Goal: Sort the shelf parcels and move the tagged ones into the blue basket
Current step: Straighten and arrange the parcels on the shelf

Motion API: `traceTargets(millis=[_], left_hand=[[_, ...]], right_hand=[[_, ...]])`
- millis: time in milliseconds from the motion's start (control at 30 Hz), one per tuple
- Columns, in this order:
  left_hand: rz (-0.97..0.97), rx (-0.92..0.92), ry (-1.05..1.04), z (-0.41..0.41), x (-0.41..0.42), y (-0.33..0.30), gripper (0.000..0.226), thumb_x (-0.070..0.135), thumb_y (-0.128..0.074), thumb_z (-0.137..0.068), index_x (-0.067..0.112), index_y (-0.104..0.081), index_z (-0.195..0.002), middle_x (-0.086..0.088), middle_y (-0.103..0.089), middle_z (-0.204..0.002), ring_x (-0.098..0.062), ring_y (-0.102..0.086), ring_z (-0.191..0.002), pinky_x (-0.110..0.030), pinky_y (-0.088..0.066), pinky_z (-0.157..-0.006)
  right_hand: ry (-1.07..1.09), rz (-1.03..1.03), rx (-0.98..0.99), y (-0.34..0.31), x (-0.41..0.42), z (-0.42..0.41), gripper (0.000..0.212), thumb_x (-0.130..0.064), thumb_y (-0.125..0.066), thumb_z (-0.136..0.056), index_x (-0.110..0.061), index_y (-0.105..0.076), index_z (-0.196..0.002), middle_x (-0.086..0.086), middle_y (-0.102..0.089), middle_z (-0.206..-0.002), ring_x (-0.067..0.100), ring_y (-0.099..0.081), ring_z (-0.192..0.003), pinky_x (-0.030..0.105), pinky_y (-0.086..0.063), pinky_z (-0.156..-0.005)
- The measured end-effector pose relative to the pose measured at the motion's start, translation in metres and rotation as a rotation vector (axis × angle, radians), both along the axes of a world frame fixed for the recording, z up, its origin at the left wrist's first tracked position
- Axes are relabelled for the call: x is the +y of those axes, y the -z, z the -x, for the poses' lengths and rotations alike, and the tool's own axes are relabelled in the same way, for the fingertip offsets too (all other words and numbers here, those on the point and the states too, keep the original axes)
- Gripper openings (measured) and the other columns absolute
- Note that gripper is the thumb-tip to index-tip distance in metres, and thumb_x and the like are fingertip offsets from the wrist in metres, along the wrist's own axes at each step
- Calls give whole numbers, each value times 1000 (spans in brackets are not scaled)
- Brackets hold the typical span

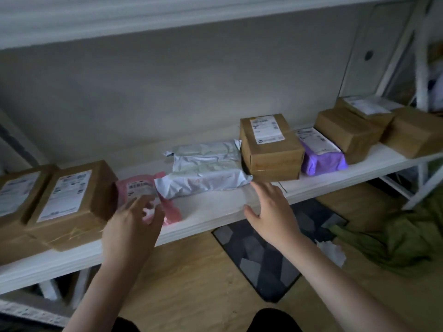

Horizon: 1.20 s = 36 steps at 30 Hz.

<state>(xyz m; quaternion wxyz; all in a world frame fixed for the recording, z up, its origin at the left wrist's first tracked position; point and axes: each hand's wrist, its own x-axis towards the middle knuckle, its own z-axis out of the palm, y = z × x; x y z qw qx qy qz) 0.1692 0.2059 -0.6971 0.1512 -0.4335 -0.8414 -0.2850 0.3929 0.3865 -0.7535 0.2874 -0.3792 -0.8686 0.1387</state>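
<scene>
A white shelf (215,207) carries a row of parcels. A pink mailer (139,185) with a white label lies left of centre, and my left hand (134,224) hovers over its near end with spread, slightly bent fingers, holding nothing. Two pale grey mailers (203,168) lie stacked in the middle. My right hand (268,207) reaches open over the shelf's front edge, just below the grey mailers' right corner. A labelled brown box (271,142) stands behind it, with a purple mailer (321,154) to its right. No blue basket is in view.
Two labelled brown boxes (69,200) sit at the shelf's left end and several more boxes (359,125) at the right end. Below lie a wooden floor, a dark patterned mat (263,255), green cloth (407,240) and crumpled white paper (333,250).
</scene>
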Motion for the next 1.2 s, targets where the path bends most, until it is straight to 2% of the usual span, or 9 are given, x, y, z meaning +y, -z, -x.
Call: traceTargets(millis=[100,233,400,467,567,700,800,933,1200], left_hand=[[50,-27,153,-3,33,14,33,24,-70,-84,17,-65,-116,-3,-65,-113,-23,-64,-84,-33,-47,-63],[180,103,110,10,44,23,18,25,-72,-78,25,-67,-95,8,-64,-84,-15,-62,-74,-26,-30,-51],[133,73,161,23,40,5,23,12,-69,-76,17,-69,-98,-2,-66,-80,-28,-61,-79,-37,-50,-59],[70,177,145,30,53,-7,24,20,-63,-79,11,-69,-100,-8,-68,-90,-33,-59,-87,-41,-51,-69],[185,225,117,45,73,-15,33,31,-56,-87,13,-66,-114,-6,-67,-109,-30,-58,-101,-43,-49,-83],[356,145,102,53,86,1,31,32,-59,-88,17,-65,-114,-6,-69,-107,-29,-60,-104,-42,-48,-84],[367,29,123,41,82,10,15,23,-59,-88,16,-60,-101,-6,-66,-97,-29,-61,-93,-38,-46,-75],[318,9,166,21,77,20,14,18,-59,-81,20,-54,-94,1,-63,-92,-23,-60,-90,-40,-49,-81],[282,19,137,-5,53,36,19,28,-63,-86,18,-56,-101,4,-61,-91,-18,-58,-85,-36,-52,-73]], right_hand=[[28,-48,-5,3,19,6,58,-38,-63,-91,-14,-49,-141,1,-54,-134,20,-52,-123,37,-48,-100],[82,-34,7,-3,25,31,54,-38,-65,-89,-19,-51,-137,-4,-60,-126,14,-59,-112,23,-49,-85],[92,62,106,-10,25,39,34,-33,-69,-89,-21,-61,-120,-18,-57,-99,3,-58,-95,2,-34,-80],[93,73,115,-8,39,39,22,-34,-71,-87,-24,-64,-105,-19,-55,-88,1,-56,-86,6,-36,-71],[99,62,89,6,52,37,14,-34,-71,-85,-24,-64,-90,-15,-54,-78,4,-50,-78,11,-33,-66],[82,6,109,22,59,37,31,-28,-73,-84,-21,-48,-68,-10,-44,-73,14,-43,-75,27,-32,-67],[80,58,94,23,57,35,27,-27,-71,-85,-13,-55,-68,-3,-50,-79,18,-44,-80,34,-40,-70],[48,131,43,14,57,34,23,-28,-71,-84,-12,-61,-72,-2,-52,-84,20,-44,-85,36,-41,-74],[-97,283,93,1,52,21,31,-25,-67,-88,-25,-44,-66,-7,-49,-77,22,-51,-81,26,-37,-61]])
